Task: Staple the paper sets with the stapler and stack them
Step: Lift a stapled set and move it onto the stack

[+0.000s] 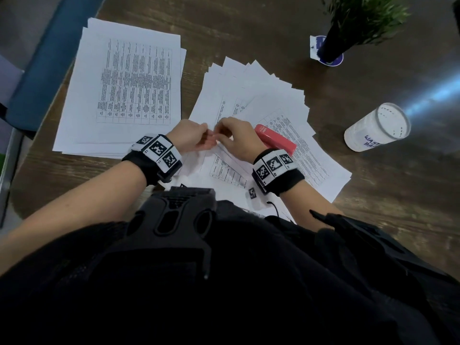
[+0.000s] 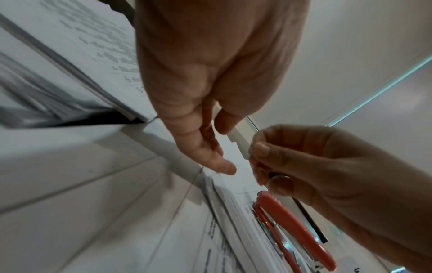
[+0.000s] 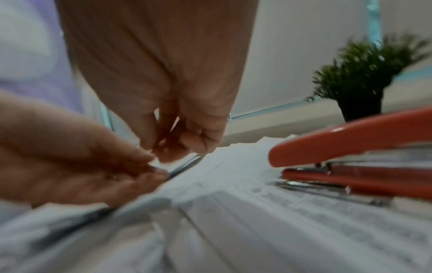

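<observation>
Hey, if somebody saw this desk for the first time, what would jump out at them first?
Probably the red stapler, lying unheld on the fanned-out paper sets just right of the hands. Next, the left hand and right hand meeting at the middle, pinching a paper corner together. A neater stack sits to the left, a potted plant at the far right.
</observation>
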Demonstrator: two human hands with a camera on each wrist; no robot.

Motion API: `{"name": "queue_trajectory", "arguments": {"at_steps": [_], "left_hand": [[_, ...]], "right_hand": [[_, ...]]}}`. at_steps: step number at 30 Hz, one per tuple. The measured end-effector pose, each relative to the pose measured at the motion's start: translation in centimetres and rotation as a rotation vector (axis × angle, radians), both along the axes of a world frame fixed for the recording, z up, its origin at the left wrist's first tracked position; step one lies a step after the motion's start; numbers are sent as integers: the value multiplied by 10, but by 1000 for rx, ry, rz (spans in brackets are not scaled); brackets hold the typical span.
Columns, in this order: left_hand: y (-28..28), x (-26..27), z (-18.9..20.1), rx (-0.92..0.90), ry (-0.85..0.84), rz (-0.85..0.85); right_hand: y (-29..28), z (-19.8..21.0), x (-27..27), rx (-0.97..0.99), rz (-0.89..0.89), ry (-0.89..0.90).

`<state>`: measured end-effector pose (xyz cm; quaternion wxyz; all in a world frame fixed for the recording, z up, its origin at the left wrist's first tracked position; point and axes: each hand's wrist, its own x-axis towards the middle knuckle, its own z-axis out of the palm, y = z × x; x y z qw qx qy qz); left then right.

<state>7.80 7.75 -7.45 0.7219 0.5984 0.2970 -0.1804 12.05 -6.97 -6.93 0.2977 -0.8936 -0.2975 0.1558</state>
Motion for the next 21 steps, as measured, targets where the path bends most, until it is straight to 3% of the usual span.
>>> {"name": "queue_trajectory", "arguments": {"at_steps": [3,5,8,10,15,21], "left_hand": [[-4,2,3,-31,51,-3],[-2,3,5,-26,81,-2],[3,2,4,30,142,-11],[6,1,4,50,184,-24],[-1,4,9,110,227,-90],[-14,14,11,243,167,-127]], "right_hand": [[-13,14,0,98,-76,89],[-32,16,10,49,-235,20],[-71,11,23,-388,-371,-113],[-91,6,25,-524,-384,-42],[-104,1,19,-307,-518,15],[-106,2,9,-123,-639,55]]}}
